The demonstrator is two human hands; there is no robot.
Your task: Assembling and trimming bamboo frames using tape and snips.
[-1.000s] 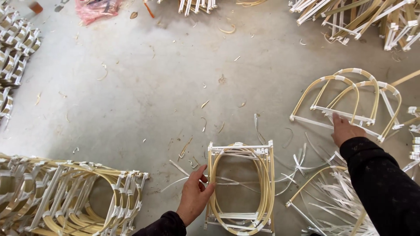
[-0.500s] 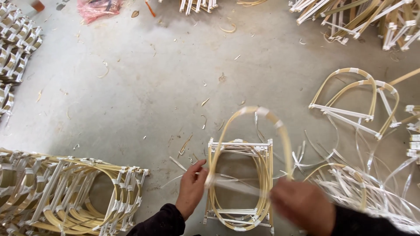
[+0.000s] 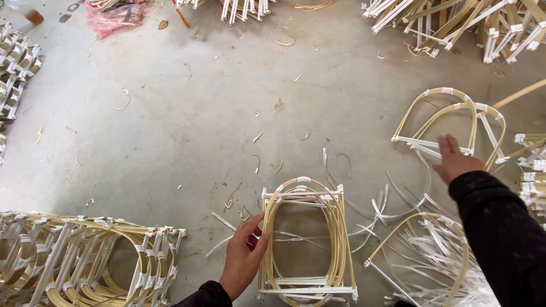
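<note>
A small stack of arched yellow bamboo frames with white cross bars (image 3: 310,239) lies on the concrete floor in front of me. My left hand (image 3: 243,257) rests flat against its left side, fingers touching the arch. My right hand (image 3: 455,160), in a black sleeve, reaches out to the right with fingers spread, just touching the white bar of a loose pile of arched frames (image 3: 449,122). Neither hand holds anything.
A long row of finished frames (image 3: 85,261) lies at lower left. White strips and a loose arch (image 3: 432,256) are heaped at lower right. More frame stacks (image 3: 466,25) fill the top right and left edge (image 3: 14,68). A pink bag (image 3: 114,14) sits at top left.
My right hand laid an arched frame onto the stack in front of me, then swung back out to the right pile. My left hand stayed against the stack.
</note>
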